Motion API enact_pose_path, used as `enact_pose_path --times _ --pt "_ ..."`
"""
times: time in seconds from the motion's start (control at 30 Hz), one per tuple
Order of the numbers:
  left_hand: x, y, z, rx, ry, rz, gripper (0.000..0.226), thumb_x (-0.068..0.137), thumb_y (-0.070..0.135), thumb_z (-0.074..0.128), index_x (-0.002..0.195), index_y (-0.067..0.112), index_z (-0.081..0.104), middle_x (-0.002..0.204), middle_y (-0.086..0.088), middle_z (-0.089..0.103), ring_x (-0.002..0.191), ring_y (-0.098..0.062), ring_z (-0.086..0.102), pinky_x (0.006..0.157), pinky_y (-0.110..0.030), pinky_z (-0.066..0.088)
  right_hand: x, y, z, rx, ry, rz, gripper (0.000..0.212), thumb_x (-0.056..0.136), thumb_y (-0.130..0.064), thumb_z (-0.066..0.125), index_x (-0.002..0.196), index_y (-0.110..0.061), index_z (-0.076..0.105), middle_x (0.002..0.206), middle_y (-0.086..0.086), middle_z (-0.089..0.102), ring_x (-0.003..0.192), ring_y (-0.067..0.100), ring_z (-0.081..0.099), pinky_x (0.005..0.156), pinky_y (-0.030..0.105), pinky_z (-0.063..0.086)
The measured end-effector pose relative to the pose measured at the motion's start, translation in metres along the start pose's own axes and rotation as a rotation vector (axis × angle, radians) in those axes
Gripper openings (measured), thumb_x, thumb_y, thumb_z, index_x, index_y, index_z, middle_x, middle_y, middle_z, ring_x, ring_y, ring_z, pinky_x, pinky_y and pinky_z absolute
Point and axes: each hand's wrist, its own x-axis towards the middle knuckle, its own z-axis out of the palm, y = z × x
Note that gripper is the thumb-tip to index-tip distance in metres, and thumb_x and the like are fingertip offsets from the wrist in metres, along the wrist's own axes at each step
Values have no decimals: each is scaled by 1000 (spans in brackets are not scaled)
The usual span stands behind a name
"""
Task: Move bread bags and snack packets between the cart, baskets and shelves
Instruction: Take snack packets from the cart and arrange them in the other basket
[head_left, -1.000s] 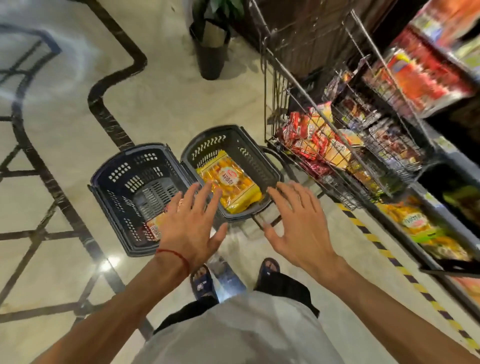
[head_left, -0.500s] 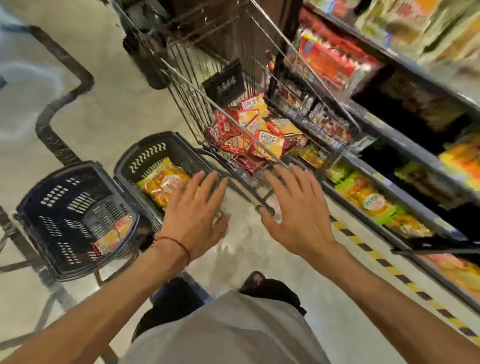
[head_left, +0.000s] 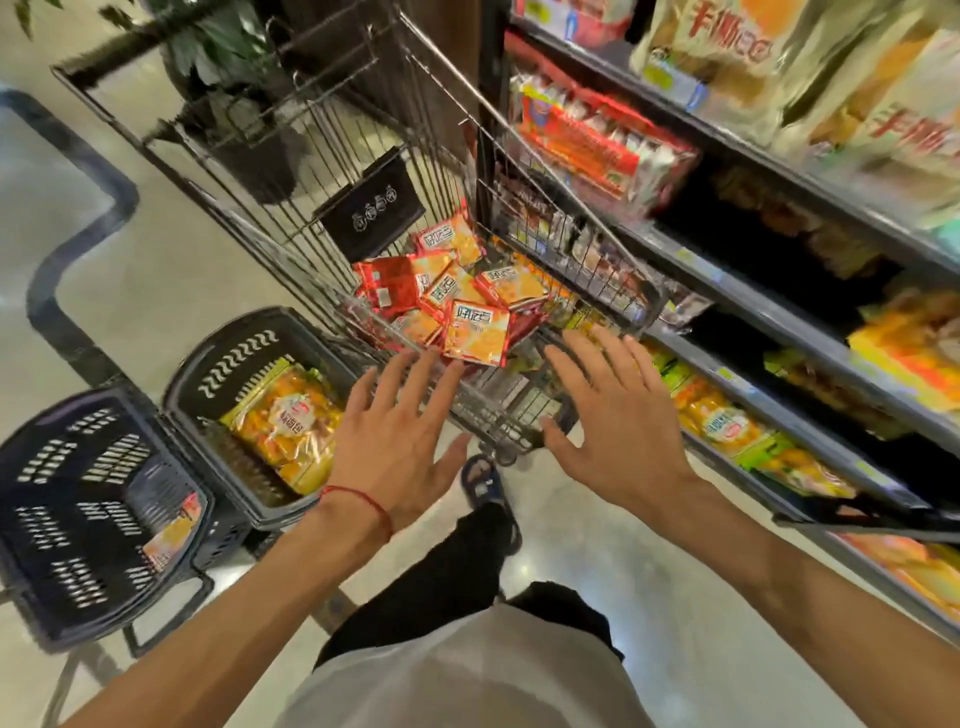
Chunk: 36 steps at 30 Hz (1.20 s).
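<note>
Left hand (head_left: 400, 431) was flat open, fingers spread, nothing in it; red string (head_left: 363, 501) on the wrist. Its fingertips sat just short of the nearest packet (head_left: 475, 335); contact unclear. Right hand (head_left: 618, 421) was equally wide open and empty, hovering over the near right corner of the cart (head_left: 498, 413). Both were palm down and apart.

The snack packets (head_left: 457, 291), orange and red foil squares, lay in a loose heap at the near end of the cart. Judged light, crinkly, slick. The contents are probably brittle, so pressing the flat faces risks crushing. Best hold would be a pinch on a sealed edge or corner, or a two-hand scoop from beneath; the loose pile would likely slide.

Left of the cart, two dark plastic baskets stood on the floor (head_left: 171, 270), touching side by side. The nearer basket (head_left: 234, 343) held one yellow bread bag (head_left: 291, 421) lying flat. It looked soft, puffy and light, so it should be lifted by an end or from under the middle, not squeezed. The far-left basket (head_left: 78, 493) held one small packet (head_left: 171, 535) against its right wall.

The shelves (head_left: 779, 317) ran along the right, with the cart just beside them. More shelf bread bags (head_left: 727, 426) sat low and blurred packs above. A potted plant (head_left: 223, 41) stood beyond the cart.
</note>
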Motion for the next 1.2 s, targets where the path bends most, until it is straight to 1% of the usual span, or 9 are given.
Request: enact_pose_path --times 0.17,0.33,0.5,0.63,0.8,0.97,1.03,1.13,1.2 --pt "81 7 2 -37 -21 25 76 98 65 36 161 22 28 166 -8 30 151 -33 30 121 -52 27 51 43 7 20 -19 6 71 96 -57 49 154 -17 49 162 7 44 155 32 30 127 53 21" --pt "139 3 14 -84 -119 13 77 101 66 23 164 26 2 171 -6 8 157 -34 10 126 -54 16 106 73 24 0 -33 -77 72 96 -56 51 156 -17 46 163 8 43 156 30 28 128 52 20" --pt "171 2 25 -102 -181 -57 79 100 66 26 164 25 4 171 -6 9 158 -33 8 126 -53 15 153 97 49 -13 -103 -147 73 99 -57 49 158 -15 44 165 8 39 157 29 27 128 50 19" --pt "194 5 41 -150 -192 -194 74 99 60 39 160 21 30 164 -9 33 151 -34 26 121 -52 25 196 110 71 -14 -142 -272 71 99 -56 46 157 -16 45 164 8 41 156 31 30 127 52 22" --pt "229 17 67 -198 -239 -345 76 101 59 32 164 22 13 170 -7 16 156 -31 14 125 -52 17 253 128 111 -17 -193 -460 71 98 -56 43 157 -16 45 164 9 40 155 32 31 128 52 19" --pt "264 30 101 -289 -279 -542 76 99 59 33 163 23 16 170 -6 17 156 -30 15 124 -52 20 311 141 163 40 -221 -556 66 93 -49 51 151 -19 49 157 9 49 149 33 39 125 45 11" --pt "275 34 116 -332 -286 -618 76 97 57 41 162 22 22 168 -8 24 155 -32 21 121 -54 27 330 142 191 109 -230 -568 65 89 -44 61 147 -18 49 152 11 54 145 34 43 123 45 16" --pt "291 39 139 -395 -310 -720 76 96 54 45 162 22 24 167 -7 27 153 -33 25 117 -57 28 358 136 233 161 -306 -562 64 91 -36 71 147 -14 48 150 14 53 145 36 42 118 49 35" --pt "301 41 155 -424 -339 -761 77 96 56 40 162 24 19 168 -5 23 153 -32 23 119 -56 27 377 131 259 160 -410 -531 66 99 -36 64 155 -12 40 160 13 42 152 35 32 121 48 31"
